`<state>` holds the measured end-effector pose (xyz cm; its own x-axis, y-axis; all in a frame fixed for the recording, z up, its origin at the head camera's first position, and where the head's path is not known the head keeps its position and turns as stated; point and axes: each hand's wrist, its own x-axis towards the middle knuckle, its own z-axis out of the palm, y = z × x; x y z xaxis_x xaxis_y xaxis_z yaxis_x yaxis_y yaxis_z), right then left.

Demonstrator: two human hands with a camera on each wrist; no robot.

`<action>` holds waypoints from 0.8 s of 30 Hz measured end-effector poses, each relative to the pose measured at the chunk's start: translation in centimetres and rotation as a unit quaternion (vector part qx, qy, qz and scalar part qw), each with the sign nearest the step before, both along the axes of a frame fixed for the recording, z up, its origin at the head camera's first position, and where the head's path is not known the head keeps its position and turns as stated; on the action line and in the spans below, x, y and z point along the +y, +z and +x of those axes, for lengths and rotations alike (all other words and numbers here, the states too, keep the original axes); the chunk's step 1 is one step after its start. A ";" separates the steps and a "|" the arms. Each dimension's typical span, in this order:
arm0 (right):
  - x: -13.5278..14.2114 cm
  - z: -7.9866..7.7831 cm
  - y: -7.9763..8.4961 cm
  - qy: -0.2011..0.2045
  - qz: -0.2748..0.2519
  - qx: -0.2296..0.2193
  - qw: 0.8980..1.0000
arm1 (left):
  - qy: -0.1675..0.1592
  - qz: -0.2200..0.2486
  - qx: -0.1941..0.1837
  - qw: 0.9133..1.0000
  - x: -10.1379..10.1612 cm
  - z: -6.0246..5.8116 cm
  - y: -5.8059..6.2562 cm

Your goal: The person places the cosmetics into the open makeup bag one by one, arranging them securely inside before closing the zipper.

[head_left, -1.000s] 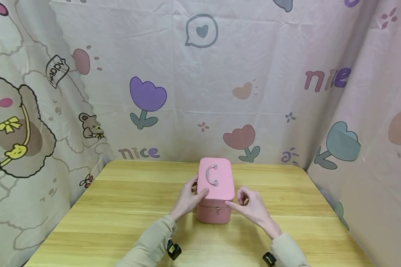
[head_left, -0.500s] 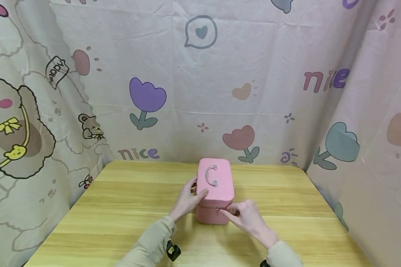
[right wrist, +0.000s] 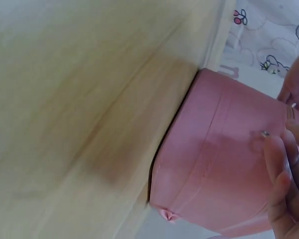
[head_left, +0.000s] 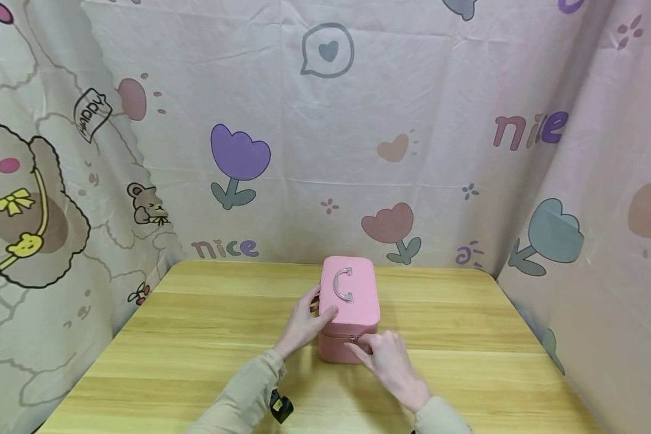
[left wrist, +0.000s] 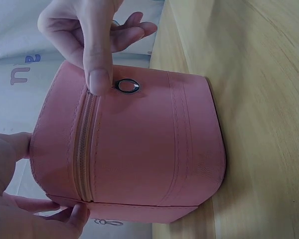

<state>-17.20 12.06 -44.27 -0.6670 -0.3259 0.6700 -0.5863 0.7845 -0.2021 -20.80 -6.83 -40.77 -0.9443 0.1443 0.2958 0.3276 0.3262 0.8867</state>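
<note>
A pink vanity case [head_left: 349, 289] with a silver handle [head_left: 343, 284] on its lid stands upright on the wooden table. My left hand [head_left: 304, 325] holds it at the left, thumb on the lid's top edge and fingers along the side. At the front, my right hand [head_left: 387, 361] pinches at the zipper pull, thumb and forefinger close together. In the left wrist view the right thumb [left wrist: 99, 74] covers the slider, while the pull's metal ring [left wrist: 126, 86] shows beside it. The zipper [left wrist: 83, 149] runs along the seam below the lid, its teeth together.
The wooden table [head_left: 206, 337] reaches back to a printed cloth [head_left: 304, 150] that hangs behind and on both sides. A black wrist camera [head_left: 281, 407] is strapped under the left sleeve.
My right hand has moved left and down from the case's right front corner to the zipper pull, its fingers drawing together. The left hand and the case have stayed in place.
</note>
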 end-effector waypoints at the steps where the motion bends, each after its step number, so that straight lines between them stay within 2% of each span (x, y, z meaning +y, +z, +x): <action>1: -0.1 0.0 -0.1 -0.006 0.002 0.010 1.000 | -0.001 0.001 0.000 1.000 0.0 0.0 0.0; 5: -0.7 0.1 -0.2 -0.032 0.007 0.030 0.999 | 0.000 0.003 0.000 1.000 0.0 -0.1 -0.1; 12: -0.9 0.3 -0.3 -0.061 0.008 0.022 0.998 | -0.001 -0.003 -0.011 1.000 0.0 -0.2 -0.2; 20: -0.6 0.3 -0.2 -0.037 -0.007 0.026 0.999 | 0.001 -0.001 -0.013 1.000 0.0 0.0 0.0; 24: -0.4 0.3 -0.1 -0.025 -0.011 0.000 1.000 | 0.000 -0.001 -0.014 1.000 0.0 0.0 0.0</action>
